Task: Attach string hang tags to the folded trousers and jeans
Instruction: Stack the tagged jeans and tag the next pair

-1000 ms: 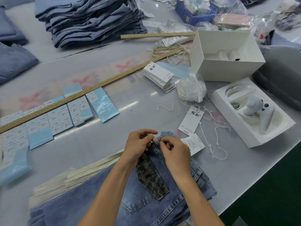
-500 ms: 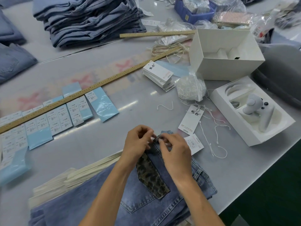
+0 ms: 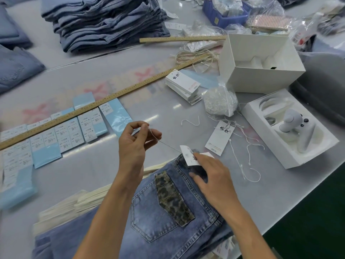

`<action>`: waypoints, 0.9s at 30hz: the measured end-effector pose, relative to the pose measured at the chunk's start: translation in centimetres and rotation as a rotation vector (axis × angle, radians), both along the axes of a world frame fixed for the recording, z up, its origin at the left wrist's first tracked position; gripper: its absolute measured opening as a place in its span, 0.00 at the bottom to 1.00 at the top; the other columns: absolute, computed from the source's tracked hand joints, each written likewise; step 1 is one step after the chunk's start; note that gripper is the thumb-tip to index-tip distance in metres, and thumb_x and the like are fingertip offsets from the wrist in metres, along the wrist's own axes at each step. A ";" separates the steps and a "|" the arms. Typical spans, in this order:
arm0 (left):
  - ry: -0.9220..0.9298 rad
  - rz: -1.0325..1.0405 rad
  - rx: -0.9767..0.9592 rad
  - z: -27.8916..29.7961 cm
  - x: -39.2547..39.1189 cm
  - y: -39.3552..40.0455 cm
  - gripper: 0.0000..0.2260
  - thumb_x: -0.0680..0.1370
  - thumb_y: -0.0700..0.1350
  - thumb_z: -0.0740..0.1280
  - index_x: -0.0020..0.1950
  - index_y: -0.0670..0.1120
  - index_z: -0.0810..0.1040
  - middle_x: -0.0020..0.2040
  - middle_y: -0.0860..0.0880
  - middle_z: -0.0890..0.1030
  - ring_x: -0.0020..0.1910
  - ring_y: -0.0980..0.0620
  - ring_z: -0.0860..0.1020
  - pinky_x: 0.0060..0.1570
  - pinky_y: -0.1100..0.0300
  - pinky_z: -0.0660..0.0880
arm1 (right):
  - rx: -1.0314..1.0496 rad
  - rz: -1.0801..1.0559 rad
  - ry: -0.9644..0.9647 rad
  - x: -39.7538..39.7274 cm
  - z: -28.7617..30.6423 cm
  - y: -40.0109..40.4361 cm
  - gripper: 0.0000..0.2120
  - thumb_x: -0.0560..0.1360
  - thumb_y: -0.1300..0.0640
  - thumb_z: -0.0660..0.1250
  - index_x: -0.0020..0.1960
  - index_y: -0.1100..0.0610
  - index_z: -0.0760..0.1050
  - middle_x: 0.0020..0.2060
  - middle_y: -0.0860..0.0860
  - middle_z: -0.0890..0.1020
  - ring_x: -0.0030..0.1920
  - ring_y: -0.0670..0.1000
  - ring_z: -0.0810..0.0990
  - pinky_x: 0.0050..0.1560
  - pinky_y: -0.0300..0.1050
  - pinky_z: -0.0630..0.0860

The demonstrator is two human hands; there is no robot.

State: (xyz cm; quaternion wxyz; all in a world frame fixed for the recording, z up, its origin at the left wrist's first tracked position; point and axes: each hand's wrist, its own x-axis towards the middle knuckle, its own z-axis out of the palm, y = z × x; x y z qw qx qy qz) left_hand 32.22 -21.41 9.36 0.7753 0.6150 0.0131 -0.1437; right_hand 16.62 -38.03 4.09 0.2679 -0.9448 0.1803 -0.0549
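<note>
While the left hand point(image 3: 137, 139) pinches the string point(image 3: 169, 145), the right hand point(image 3: 211, 176) half hides its held tag point(image 3: 189, 156).

Two hands are in view, the left hand point(image 3: 137, 144) and the right hand point(image 3: 211, 172). Two wooden rulers lie on the bench point(image 3: 168, 116): a long ruler point(image 3: 104, 101) and a short ruler point(image 3: 182, 38). There are two white boxes, an open box point(image 3: 261, 79) and a tray box point(image 3: 291, 157) holding one controller point(image 3: 296, 126). One loose hang tag point(image 3: 220, 137) lies flat, beside one tag stack point(image 3: 183, 86). One blue bin point(image 3: 224, 17) stands at the far edge. One bag of strings point(image 3: 220, 100) sits nearby.
</note>
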 end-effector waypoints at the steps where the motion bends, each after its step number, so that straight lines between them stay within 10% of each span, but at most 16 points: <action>1: 0.003 -0.002 0.005 -0.2 -0.2 -0.1 0.05 0.85 0.42 0.62 0.52 0.45 0.76 0.40 0.44 0.85 0.43 0.46 0.84 0.49 0.52 0.80 | -0.043 -0.028 -0.057 0.1 -0.1 0.3 0.24 0.76 0.56 0.74 0.71 0.52 0.75 0.65 0.49 0.80 0.66 0.55 0.76 0.68 0.57 0.71; 10: -0.090 -0.132 -0.018 -0.9 -1.4 -0.7 0.05 0.82 0.43 0.67 0.53 0.41 0.79 0.52 0.44 0.87 0.55 0.43 0.84 0.59 0.47 0.78 | -0.216 0.067 -0.238 -0.1 -0.2 2.0 0.11 0.78 0.58 0.71 0.60 0.56 0.82 0.56 0.53 0.83 0.59 0.56 0.78 0.62 0.54 0.75; 27: -0.073 -0.305 0.102 -2.8 -2.3 -1.6 0.05 0.76 0.40 0.73 0.51 0.43 0.86 0.45 0.47 0.87 0.45 0.51 0.85 0.47 0.64 0.80 | -0.068 -0.053 -0.086 3.5 -0.5 2.3 0.05 0.79 0.57 0.70 0.53 0.57 0.82 0.49 0.53 0.82 0.50 0.56 0.79 0.47 0.51 0.77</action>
